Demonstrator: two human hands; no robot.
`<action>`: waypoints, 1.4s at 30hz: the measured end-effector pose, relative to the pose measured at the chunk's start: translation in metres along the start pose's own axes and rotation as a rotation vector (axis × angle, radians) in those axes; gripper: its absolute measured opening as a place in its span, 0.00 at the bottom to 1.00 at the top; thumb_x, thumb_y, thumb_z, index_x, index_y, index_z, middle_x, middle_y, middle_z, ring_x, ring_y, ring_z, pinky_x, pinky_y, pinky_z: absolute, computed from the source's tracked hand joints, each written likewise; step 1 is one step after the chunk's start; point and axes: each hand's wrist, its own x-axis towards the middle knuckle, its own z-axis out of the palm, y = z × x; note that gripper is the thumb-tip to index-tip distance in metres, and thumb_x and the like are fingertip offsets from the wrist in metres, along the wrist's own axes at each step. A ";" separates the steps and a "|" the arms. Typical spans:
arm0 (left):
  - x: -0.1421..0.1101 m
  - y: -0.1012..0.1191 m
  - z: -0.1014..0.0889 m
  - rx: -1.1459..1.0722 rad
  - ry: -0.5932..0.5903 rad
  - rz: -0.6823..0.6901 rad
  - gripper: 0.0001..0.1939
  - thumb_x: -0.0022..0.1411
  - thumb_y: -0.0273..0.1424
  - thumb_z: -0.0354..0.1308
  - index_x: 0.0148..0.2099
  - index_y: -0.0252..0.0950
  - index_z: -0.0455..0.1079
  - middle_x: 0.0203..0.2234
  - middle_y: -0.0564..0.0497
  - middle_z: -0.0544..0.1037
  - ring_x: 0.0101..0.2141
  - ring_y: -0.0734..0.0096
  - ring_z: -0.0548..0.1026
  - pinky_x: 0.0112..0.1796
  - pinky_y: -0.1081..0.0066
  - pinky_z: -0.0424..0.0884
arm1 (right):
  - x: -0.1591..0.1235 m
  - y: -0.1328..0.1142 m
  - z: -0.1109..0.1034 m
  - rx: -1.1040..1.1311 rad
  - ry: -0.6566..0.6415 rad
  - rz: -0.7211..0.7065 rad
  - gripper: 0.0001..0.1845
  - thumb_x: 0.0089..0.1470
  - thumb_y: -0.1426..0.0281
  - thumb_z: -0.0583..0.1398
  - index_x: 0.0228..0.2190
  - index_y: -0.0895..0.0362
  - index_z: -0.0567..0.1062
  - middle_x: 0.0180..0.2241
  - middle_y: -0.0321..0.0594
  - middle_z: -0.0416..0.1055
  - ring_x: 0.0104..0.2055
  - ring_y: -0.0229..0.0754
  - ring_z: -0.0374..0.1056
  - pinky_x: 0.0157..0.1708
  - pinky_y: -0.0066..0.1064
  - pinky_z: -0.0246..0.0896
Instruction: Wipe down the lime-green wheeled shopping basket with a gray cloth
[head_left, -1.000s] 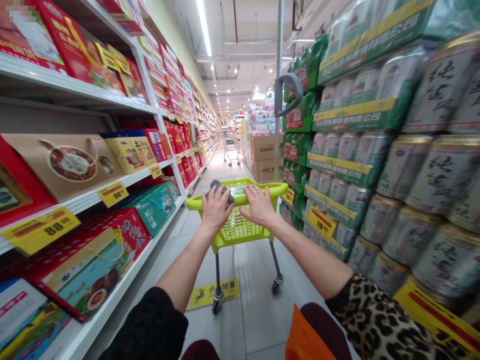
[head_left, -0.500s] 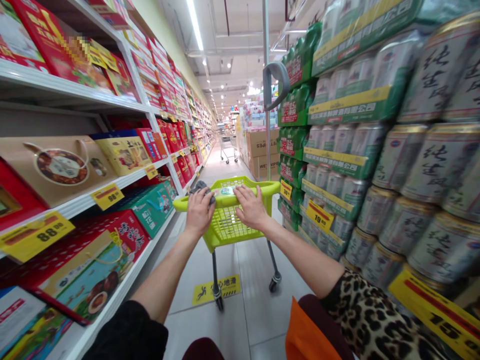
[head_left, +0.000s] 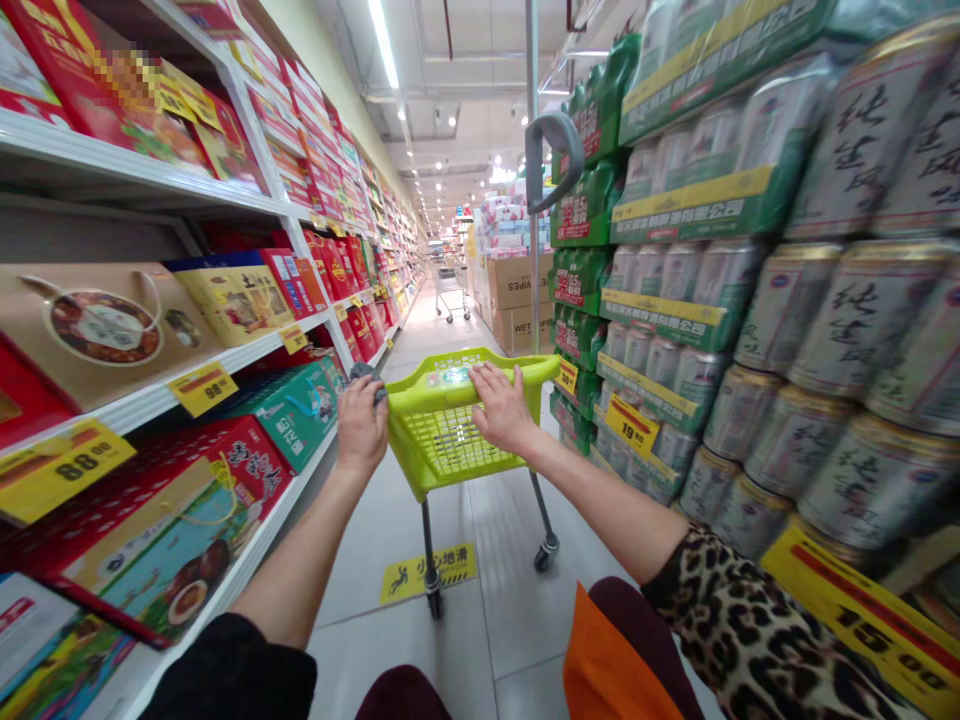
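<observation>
A lime-green shopping cart [head_left: 465, 455] with a meshed plastic basket stands in front of me in the aisle. At the left end of its handle, my left hand [head_left: 363, 425] is closed on a grey cloth [head_left: 367, 376]. The cloth bunches out past the fingers, and its rest is hidden under the hand. My right hand [head_left: 501, 405] grips the right half of the handle, fingers laid over the bar and thumb sticking up. Between the hands, a small printed label [head_left: 448, 376] shows on the handle.
Shelves of boxed goods [head_left: 97, 330] line the left side, close to my left arm. Stacked beer cans [head_left: 847, 330] rise on the right. A grey hook-shaped handle on a pole [head_left: 553, 160] stands beyond the cart. Farther along are cardboard boxes [head_left: 517, 300] and another cart [head_left: 451, 292].
My left hand, with the grey cloth, has slid left along the handle to its end. My right hand has stayed at about the same place on the bar.
</observation>
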 end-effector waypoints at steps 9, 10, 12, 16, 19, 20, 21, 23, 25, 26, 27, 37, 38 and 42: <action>-0.002 0.038 0.006 -0.006 -0.088 0.127 0.16 0.62 0.36 0.46 0.48 0.38 0.67 0.51 0.44 0.69 0.54 0.55 0.63 0.56 0.49 0.49 | -0.002 0.003 -0.003 -0.015 -0.002 0.004 0.32 0.49 0.71 0.51 0.57 0.64 0.59 0.60 0.47 0.56 0.63 0.47 0.45 0.60 0.51 0.20; -0.001 0.034 0.003 0.018 -0.076 0.070 0.16 0.61 0.37 0.46 0.48 0.39 0.67 0.51 0.44 0.70 0.52 0.55 0.65 0.56 0.47 0.48 | -0.002 0.003 -0.004 -0.016 -0.008 0.000 0.32 0.49 0.71 0.51 0.57 0.64 0.59 0.60 0.47 0.55 0.63 0.47 0.45 0.60 0.51 0.20; 0.000 0.024 -0.001 0.043 -0.050 -0.055 0.17 0.60 0.38 0.48 0.49 0.38 0.66 0.49 0.43 0.71 0.49 0.54 0.67 0.54 0.47 0.51 | -0.002 0.003 -0.004 -0.016 -0.014 -0.004 0.32 0.49 0.71 0.51 0.57 0.64 0.59 0.60 0.47 0.55 0.63 0.47 0.45 0.60 0.51 0.20; 0.007 0.012 0.000 0.015 -0.040 -0.077 0.16 0.57 0.38 0.50 0.45 0.37 0.66 0.43 0.44 0.73 0.46 0.56 0.68 0.50 0.55 0.58 | -0.001 -0.003 -0.001 -0.011 -0.002 0.001 0.32 0.49 0.71 0.52 0.57 0.64 0.59 0.60 0.48 0.55 0.63 0.47 0.45 0.61 0.51 0.20; 0.013 0.016 0.002 -0.036 0.011 -0.096 0.13 0.57 0.38 0.48 0.41 0.36 0.66 0.39 0.44 0.73 0.43 0.59 0.69 0.47 0.59 0.62 | -0.001 -0.007 0.001 -0.009 0.019 0.005 0.32 0.49 0.70 0.52 0.57 0.64 0.60 0.59 0.48 0.56 0.63 0.47 0.45 0.61 0.50 0.19; 0.015 0.020 0.002 -0.054 0.036 -0.117 0.13 0.58 0.39 0.48 0.40 0.36 0.66 0.37 0.44 0.72 0.42 0.60 0.69 0.45 0.60 0.64 | -0.002 -0.008 0.001 -0.008 0.023 0.006 0.32 0.49 0.70 0.52 0.57 0.64 0.60 0.59 0.48 0.56 0.63 0.48 0.45 0.61 0.50 0.18; 0.016 0.025 0.002 -0.064 0.057 -0.132 0.14 0.58 0.40 0.47 0.39 0.36 0.66 0.36 0.45 0.72 0.41 0.61 0.70 0.43 0.61 0.65 | -0.002 -0.008 0.001 -0.008 0.026 0.005 0.32 0.49 0.70 0.52 0.56 0.64 0.60 0.59 0.48 0.56 0.63 0.48 0.45 0.61 0.50 0.18; 0.019 0.037 0.001 -0.053 0.070 -0.114 0.15 0.58 0.41 0.47 0.36 0.37 0.67 0.34 0.45 0.73 0.41 0.60 0.69 0.44 0.60 0.64 | -0.003 -0.009 0.002 -0.010 0.031 0.003 0.31 0.49 0.70 0.52 0.56 0.64 0.60 0.59 0.48 0.56 0.63 0.48 0.45 0.61 0.50 0.19; 0.019 0.048 -0.001 -0.022 0.047 -0.050 0.16 0.59 0.42 0.46 0.33 0.37 0.69 0.38 0.45 0.74 0.47 0.57 0.66 0.49 0.55 0.60 | -0.004 -0.008 0.002 -0.013 0.039 -0.001 0.31 0.49 0.70 0.52 0.56 0.64 0.60 0.59 0.48 0.56 0.62 0.47 0.45 0.61 0.50 0.19; 0.019 0.052 -0.002 -0.023 0.022 -0.014 0.18 0.60 0.42 0.44 0.32 0.38 0.70 0.41 0.44 0.74 0.50 0.56 0.64 0.52 0.53 0.57 | -0.005 -0.008 0.002 -0.014 0.043 -0.004 0.32 0.49 0.70 0.52 0.56 0.64 0.60 0.59 0.48 0.56 0.62 0.47 0.45 0.61 0.50 0.18; 0.019 0.054 -0.003 -0.040 -0.013 0.018 0.19 0.61 0.41 0.42 0.33 0.38 0.71 0.45 0.45 0.73 0.52 0.56 0.63 0.53 0.53 0.55 | -0.005 -0.007 0.001 -0.015 0.045 -0.008 0.32 0.49 0.70 0.52 0.57 0.64 0.60 0.59 0.48 0.56 0.62 0.47 0.45 0.61 0.50 0.18; 0.014 0.026 -0.019 0.021 -0.292 0.070 0.23 0.57 0.44 0.48 0.50 0.37 0.66 0.51 0.42 0.70 0.53 0.55 0.66 0.55 0.47 0.50 | -0.007 -0.008 0.002 -0.003 0.062 -0.015 0.32 0.49 0.70 0.52 0.56 0.64 0.60 0.59 0.48 0.57 0.62 0.47 0.45 0.61 0.48 0.19; 0.012 0.030 -0.018 0.049 -0.294 0.086 0.23 0.57 0.44 0.48 0.51 0.37 0.65 0.53 0.42 0.69 0.54 0.54 0.65 0.55 0.47 0.49 | -0.007 -0.009 0.003 -0.007 0.066 -0.010 0.32 0.49 0.70 0.52 0.56 0.64 0.60 0.59 0.48 0.57 0.62 0.47 0.45 0.61 0.48 0.19; 0.008 0.043 -0.010 0.122 -0.241 0.109 0.24 0.59 0.43 0.47 0.52 0.35 0.64 0.53 0.40 0.68 0.53 0.54 0.65 0.53 0.51 0.56 | -0.006 -0.007 0.000 -0.019 0.067 -0.010 0.32 0.49 0.70 0.52 0.56 0.65 0.60 0.59 0.50 0.57 0.62 0.47 0.45 0.61 0.48 0.21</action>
